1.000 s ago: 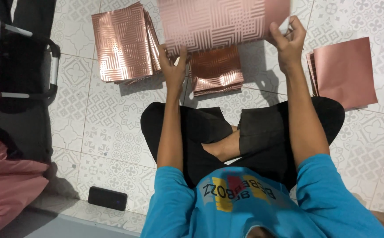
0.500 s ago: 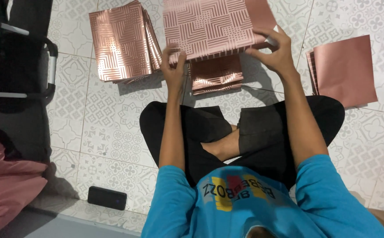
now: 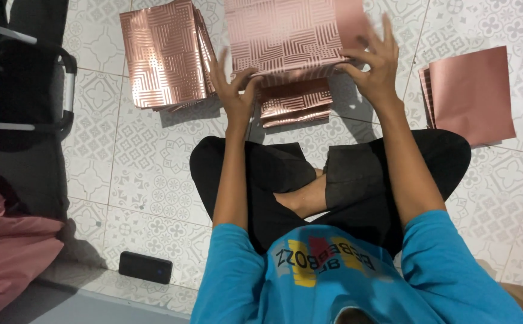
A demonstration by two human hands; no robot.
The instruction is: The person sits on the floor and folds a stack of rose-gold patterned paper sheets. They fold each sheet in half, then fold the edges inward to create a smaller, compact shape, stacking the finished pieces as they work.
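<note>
Even, moderately bright light fell from above. Glare streaked the shiny patterned sheet (image 3: 285,39) and the stack (image 3: 162,57) near the floor's (image 3: 147,174) far edge. Soft shadows lay beneath them. Focus was sharp; the left corners were dim.

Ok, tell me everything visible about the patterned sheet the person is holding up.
The patterned sheet is rose-gold and glossy, foil-like, covered in a geometric maze of parallel lines; a plain pink strip shows at its right edge. It is held above the tiled floor, its top cut off by the frame. The left hand grips its lower left edge, the right hand its lower right, fingers spread. Its lower edge seems folded. A small stack of similar sheets lies beneath.
</note>
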